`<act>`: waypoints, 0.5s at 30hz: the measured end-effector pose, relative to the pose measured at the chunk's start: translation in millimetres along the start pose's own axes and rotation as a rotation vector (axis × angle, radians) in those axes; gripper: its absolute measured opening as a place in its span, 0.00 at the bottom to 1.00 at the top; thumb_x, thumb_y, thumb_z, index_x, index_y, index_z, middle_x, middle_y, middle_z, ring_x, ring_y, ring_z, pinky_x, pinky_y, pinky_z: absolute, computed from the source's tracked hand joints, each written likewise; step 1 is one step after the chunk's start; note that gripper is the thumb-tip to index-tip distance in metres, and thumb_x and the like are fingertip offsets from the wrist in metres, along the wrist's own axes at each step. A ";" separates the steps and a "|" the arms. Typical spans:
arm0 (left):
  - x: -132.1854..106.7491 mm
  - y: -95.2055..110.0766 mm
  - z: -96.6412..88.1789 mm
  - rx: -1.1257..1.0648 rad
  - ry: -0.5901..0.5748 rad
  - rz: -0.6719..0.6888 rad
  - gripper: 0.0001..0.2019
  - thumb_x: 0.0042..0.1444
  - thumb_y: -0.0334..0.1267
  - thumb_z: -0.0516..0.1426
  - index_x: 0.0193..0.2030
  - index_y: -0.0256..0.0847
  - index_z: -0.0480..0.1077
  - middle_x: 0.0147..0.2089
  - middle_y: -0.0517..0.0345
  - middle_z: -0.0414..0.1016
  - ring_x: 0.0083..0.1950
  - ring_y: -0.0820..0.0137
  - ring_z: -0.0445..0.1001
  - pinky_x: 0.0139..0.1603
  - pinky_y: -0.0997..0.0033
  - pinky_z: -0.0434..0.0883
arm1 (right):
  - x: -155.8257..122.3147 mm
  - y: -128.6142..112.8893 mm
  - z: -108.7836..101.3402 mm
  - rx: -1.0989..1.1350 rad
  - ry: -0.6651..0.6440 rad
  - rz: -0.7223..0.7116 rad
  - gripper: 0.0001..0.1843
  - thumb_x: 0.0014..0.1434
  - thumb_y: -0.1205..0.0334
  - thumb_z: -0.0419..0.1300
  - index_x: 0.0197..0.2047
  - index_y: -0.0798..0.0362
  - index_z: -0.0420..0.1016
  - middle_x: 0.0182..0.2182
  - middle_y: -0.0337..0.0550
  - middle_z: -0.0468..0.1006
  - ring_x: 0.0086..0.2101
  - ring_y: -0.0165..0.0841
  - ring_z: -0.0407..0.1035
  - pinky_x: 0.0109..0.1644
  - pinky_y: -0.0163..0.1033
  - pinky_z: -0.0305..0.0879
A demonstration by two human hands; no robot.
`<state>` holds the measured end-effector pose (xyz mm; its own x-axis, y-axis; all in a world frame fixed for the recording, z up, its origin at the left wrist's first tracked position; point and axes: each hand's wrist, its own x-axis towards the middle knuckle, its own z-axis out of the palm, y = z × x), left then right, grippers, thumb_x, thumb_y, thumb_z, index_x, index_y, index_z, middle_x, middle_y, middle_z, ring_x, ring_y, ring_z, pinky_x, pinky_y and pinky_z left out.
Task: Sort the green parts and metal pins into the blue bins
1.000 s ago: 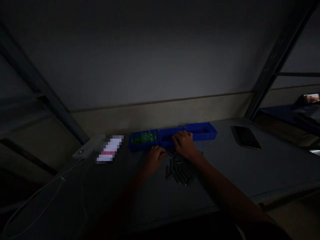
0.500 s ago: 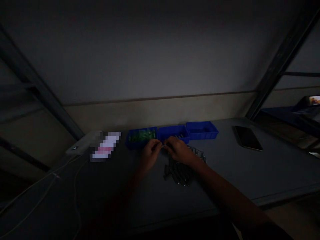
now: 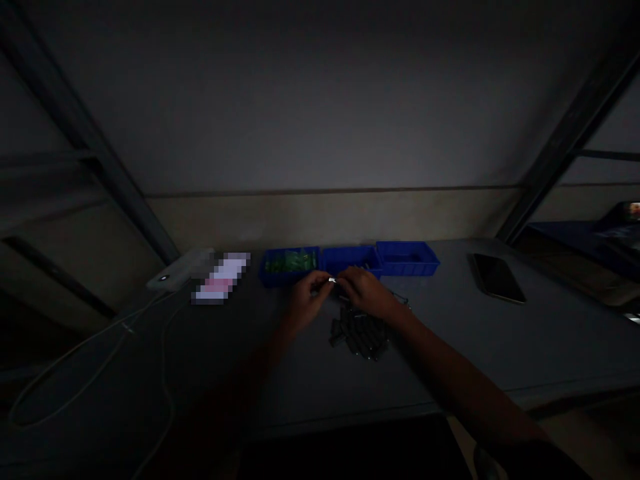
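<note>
Between the fingertips of my left hand (image 3: 307,297) and my right hand (image 3: 364,290) is a small shiny metal piece (image 3: 332,280), too small and dark to name. Both hands are closed in a pinch on it, just in front of the middle blue bin (image 3: 350,255). Beneath and nearer to me lies a pile of dark cylindrical pieces (image 3: 361,335) on the table. My right hand and forearm hide part of a scatter of thin shiny metal parts (image 3: 403,300) at the pile's far right.
Green packets fill the left blue bin (image 3: 265,273). A third blue bin (image 3: 410,267) stands at the right. Farther right lies a dark phone (image 3: 499,278). On the left are a blurred lit screen (image 3: 223,279), a white box (image 3: 180,270) and white cables (image 3: 165,373).
The view has shifted and levelled slightly. My hands stay pinched together on the small piece, which now catches more light.
</note>
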<state>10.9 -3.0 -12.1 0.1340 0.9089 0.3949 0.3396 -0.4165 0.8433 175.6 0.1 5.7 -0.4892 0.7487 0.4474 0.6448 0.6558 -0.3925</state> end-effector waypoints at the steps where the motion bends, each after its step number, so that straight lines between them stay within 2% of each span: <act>1: 0.2 -0.2 -0.5 -0.005 0.007 0.007 0.09 0.52 0.41 0.54 0.35 0.38 0.68 0.35 0.56 0.73 0.38 0.70 0.71 0.41 0.71 0.68 | -0.7 -1.4 -0.3 0.019 0.004 -0.010 0.10 0.61 0.62 0.50 0.41 0.57 0.68 0.36 0.47 0.74 0.38 0.32 0.68 0.43 0.37 0.62; 4: 1.2 -0.4 -1.4 -0.013 0.029 0.006 0.09 0.53 0.42 0.53 0.34 0.38 0.68 0.34 0.57 0.72 0.37 0.70 0.71 0.39 0.71 0.68 | -2.5 -3.6 -0.9 0.047 0.030 -0.043 0.12 0.58 0.63 0.55 0.46 0.56 0.65 0.39 0.47 0.73 0.39 0.32 0.67 0.42 0.37 0.62; 8: 2.3 -0.8 1.7 -0.013 0.048 -0.010 0.10 0.53 0.44 0.53 0.32 0.38 0.67 0.31 0.58 0.71 0.35 0.71 0.70 0.36 0.72 0.67 | -1.1 -1.1 -0.9 0.018 0.093 -0.043 0.07 0.59 0.64 0.52 0.41 0.56 0.66 0.36 0.47 0.72 0.38 0.32 0.67 0.42 0.37 0.62; 13: 1.6 0.1 5.6 -0.071 0.093 0.049 0.13 0.50 0.42 0.55 0.42 0.40 0.65 0.30 0.60 0.71 0.33 0.72 0.72 0.35 0.74 0.68 | 2.6 -0.3 -0.1 -0.005 0.093 -0.065 0.09 0.62 0.63 0.49 0.39 0.56 0.69 0.35 0.46 0.72 0.38 0.32 0.66 0.43 0.36 0.61; 15: 1.7 1.6 5.0 -0.041 0.099 0.067 0.12 0.50 0.42 0.55 0.40 0.40 0.66 0.33 0.58 0.73 0.36 0.71 0.73 0.38 0.73 0.68 | 2.9 -1.6 0.6 0.003 0.082 -0.052 0.11 0.63 0.62 0.47 0.38 0.56 0.69 0.34 0.46 0.73 0.37 0.32 0.67 0.43 0.37 0.61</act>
<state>16.3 -2.1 -11.9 0.0619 0.8734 0.4830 0.2944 -0.4784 0.8273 172.8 1.4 7.1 -0.4716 0.7036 0.5315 0.6179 0.6937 -0.3700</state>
